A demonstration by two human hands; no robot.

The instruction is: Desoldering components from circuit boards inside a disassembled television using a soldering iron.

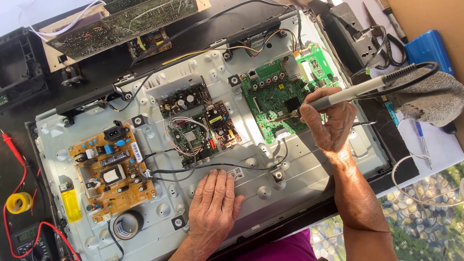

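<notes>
An opened flat television lies back-up, its grey metal rear panel (309, 164) bare. My right hand (331, 121) grips a grey soldering iron (348, 93) like a pen, with the tip resting on the green main board (270, 92). My left hand (215, 198) lies flat, palm down, on the metal panel below the small dark circuit boards (198, 128). An orange-brown power board (111, 169) sits at the panel's left end. Black and white wires run between the boards.
A roll of black tape (126, 224) lies by the power board. A multimeter (29, 239) with red leads and a yellow solder spool (18, 203) sit far left. Loose boards (121, 24) lie top left. Scissors (382, 38), a blue case (430, 48) and a grey cloth (430, 96) are right.
</notes>
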